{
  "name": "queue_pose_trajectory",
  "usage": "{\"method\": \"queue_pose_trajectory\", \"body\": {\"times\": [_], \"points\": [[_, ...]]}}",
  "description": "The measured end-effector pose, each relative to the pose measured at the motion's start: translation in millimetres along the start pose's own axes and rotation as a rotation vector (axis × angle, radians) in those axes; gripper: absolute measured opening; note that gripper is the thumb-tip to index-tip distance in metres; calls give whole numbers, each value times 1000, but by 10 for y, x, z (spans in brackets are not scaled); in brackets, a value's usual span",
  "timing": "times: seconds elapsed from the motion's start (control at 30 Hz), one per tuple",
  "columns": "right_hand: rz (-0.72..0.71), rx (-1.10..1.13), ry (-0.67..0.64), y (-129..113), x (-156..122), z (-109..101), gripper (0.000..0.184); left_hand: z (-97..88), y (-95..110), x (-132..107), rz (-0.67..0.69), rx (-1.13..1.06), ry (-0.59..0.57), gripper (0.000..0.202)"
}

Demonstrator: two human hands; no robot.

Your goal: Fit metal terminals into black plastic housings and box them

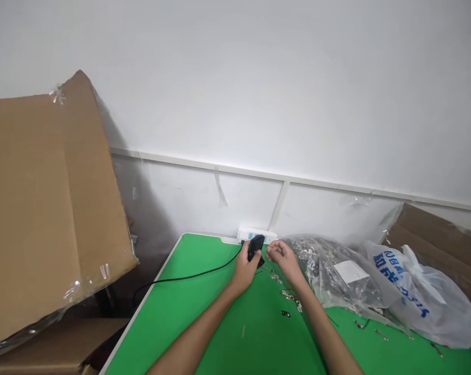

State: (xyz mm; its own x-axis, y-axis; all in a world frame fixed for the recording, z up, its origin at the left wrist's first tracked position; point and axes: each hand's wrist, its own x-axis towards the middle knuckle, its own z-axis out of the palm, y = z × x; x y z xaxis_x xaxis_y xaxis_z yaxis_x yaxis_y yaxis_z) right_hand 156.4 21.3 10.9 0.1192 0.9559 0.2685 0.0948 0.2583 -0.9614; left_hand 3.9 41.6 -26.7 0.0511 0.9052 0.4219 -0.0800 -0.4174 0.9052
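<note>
My left hand is closed around a small, smooth black object whose kind I cannot make out. Just right of it, my right hand has its fingers curled in a pinch; anything between the fingertips is too small to see. The hands are a little apart, above the far part of the green tabletop. Small metal pieces lie loose below the right hand, with a darker one nearer me.
A white power strip sits against the wall behind my hands. A black cable runs left over the table edge. Clear plastic bags of metal parts and a white printed bag lie right. A large cardboard box stands left.
</note>
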Motion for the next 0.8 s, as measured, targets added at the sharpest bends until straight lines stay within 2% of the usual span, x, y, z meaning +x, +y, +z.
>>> {"method": "queue_pose_trajectory", "body": {"times": [0.07, 0.17, 0.3, 0.4, 0.5, 0.6, 0.8], "points": [[33, 122, 36, 44, -47, 28, 45, 4, -42, 36, -41, -44, -2, 40], [90, 273, 68, 83, -200, 30, 47, 5, -85, 77, -40, -92, -83, 47], [144, 400, 42, 99, -308, 62, 45, 0, -92, 105, -78, -84, -131, 46], [131, 431, 59, 142, -284, 120, 46, -14, -94, 122, -121, -137, -141, 46], [138, 470, 89, 206, -252, 178, 53, -34, -108, 140, -155, -160, -148, 43], [147, 480, 72, 258, -242, 207, 61, -46, -118, 159, -154, -170, -154, 44], [148, 449, 73, 304, -228, 214, 59, -16, -118, 183, -129, -302, -154, 46]]}}
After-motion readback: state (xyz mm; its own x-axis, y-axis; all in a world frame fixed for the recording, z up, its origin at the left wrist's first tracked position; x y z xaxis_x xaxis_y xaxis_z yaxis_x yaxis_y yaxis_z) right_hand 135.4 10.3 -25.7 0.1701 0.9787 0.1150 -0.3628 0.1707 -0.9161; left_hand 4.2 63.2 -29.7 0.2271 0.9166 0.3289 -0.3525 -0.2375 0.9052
